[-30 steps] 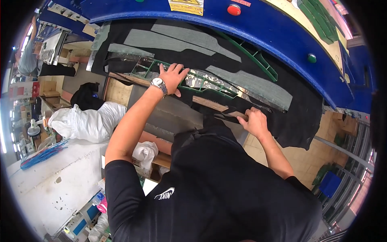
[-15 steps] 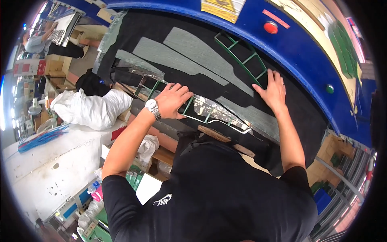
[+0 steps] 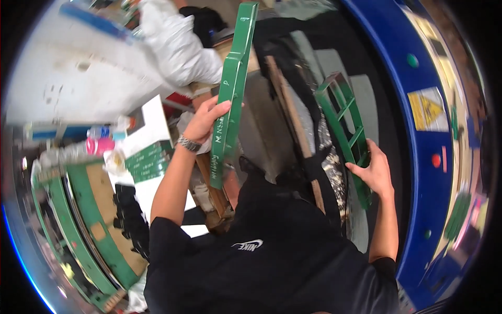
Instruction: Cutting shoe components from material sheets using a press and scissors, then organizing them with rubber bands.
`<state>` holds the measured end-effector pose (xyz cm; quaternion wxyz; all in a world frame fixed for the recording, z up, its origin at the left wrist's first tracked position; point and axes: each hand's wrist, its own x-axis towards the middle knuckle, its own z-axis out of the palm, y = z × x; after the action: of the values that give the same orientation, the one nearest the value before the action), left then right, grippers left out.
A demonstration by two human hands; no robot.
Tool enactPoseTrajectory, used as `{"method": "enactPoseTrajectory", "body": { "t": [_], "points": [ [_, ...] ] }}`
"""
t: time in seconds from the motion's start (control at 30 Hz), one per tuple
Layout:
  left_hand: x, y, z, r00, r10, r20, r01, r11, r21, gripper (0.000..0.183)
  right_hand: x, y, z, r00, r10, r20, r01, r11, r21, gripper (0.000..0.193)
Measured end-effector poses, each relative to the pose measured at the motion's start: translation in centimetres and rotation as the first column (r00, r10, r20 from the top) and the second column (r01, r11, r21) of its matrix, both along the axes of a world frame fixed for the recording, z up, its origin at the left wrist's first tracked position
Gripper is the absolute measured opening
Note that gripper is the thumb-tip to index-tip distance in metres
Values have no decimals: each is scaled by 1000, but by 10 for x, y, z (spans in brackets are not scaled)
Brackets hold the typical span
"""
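Observation:
My left hand [image 3: 205, 121] is closed around the edge of a long green cutting die [image 3: 234, 78], held up off the bench with its handwritten side wall showing. My right hand [image 3: 376, 172] grips a second green cutting die [image 3: 331, 119], an open frame with crossbars, by its near end. This one is over the grey cut pieces [image 3: 364, 99] on the black sheet [image 3: 282, 31]; whether it touches them I cannot tell. My left thumb lies across the first die's wall, and the fingers behind it are mostly hidden.
A blue machine beam [image 3: 400, 104] with a red button [image 3: 436, 160] runs along the right. On the left, several green dies [image 3: 149, 163] lie stacked on a white surface [image 3: 155, 118]. A white sack [image 3: 170, 47] sits at the far left, near a wooden strip [image 3: 287, 104].
My view has swung to the left. My left hand has lifted its die away from the cut pieces toward the left. The right hand, earlier at its die's end, now grips it.

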<state>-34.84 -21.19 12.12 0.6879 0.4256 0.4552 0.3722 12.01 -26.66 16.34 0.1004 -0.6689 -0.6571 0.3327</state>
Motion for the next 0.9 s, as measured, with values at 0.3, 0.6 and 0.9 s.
{"method": "enactPoseTrajectory", "body": {
  "t": [0.3, 0.6, 0.9],
  "points": [
    [-56, -94, -77, 877, 322, 358, -221, 930, -295, 73, -198, 92, 47, 357, 857, 373, -871, 160, 465, 80],
    [-36, -139, -110, 730, 325, 601, -199, 943, -268, 77, -319, 99, -4, -139, 781, 609, -700, -513, 497, 53],
    [-18, -154, -93, 523, 500, 690, -319, 866, -385, 52, -343, 97, -35, -188, 777, 600, -687, -541, 485, 52]
  ]
}}
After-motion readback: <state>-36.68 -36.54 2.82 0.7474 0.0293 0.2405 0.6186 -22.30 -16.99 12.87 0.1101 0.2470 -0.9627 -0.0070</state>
